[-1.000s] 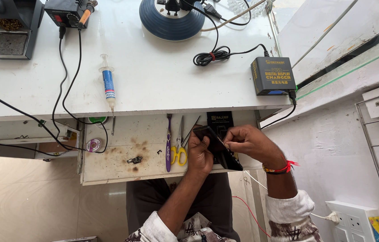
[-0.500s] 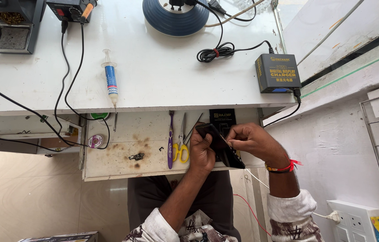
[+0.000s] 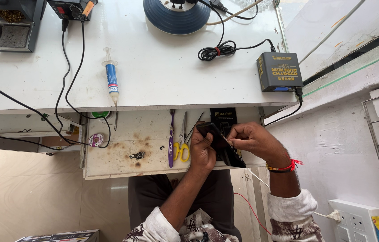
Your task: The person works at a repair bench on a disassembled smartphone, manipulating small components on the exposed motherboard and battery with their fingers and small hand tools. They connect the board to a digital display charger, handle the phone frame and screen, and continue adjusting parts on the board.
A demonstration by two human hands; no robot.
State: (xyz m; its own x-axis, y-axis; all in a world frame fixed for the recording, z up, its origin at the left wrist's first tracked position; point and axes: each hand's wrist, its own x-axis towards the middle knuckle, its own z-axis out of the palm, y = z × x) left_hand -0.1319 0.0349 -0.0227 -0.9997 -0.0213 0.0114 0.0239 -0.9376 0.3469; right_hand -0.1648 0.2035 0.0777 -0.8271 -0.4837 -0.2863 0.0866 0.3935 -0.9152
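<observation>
Nothing has shifted: left hand [image 3: 203, 150] and right hand [image 3: 250, 139] grip the dark phone [image 3: 223, 145] above the stained pull-out shelf [image 3: 126, 143] under the white bench [image 3: 153, 76].

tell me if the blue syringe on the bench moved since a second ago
No. The blue syringe lies in the same spot relative to the coiled black cable; only the camera shifted.

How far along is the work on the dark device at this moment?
In hand: the left hand steadies the dark flat device while the right hand works at its edge. Already laid out: scissors and purple tool on the stained tray. What is left cannot be told.
</observation>
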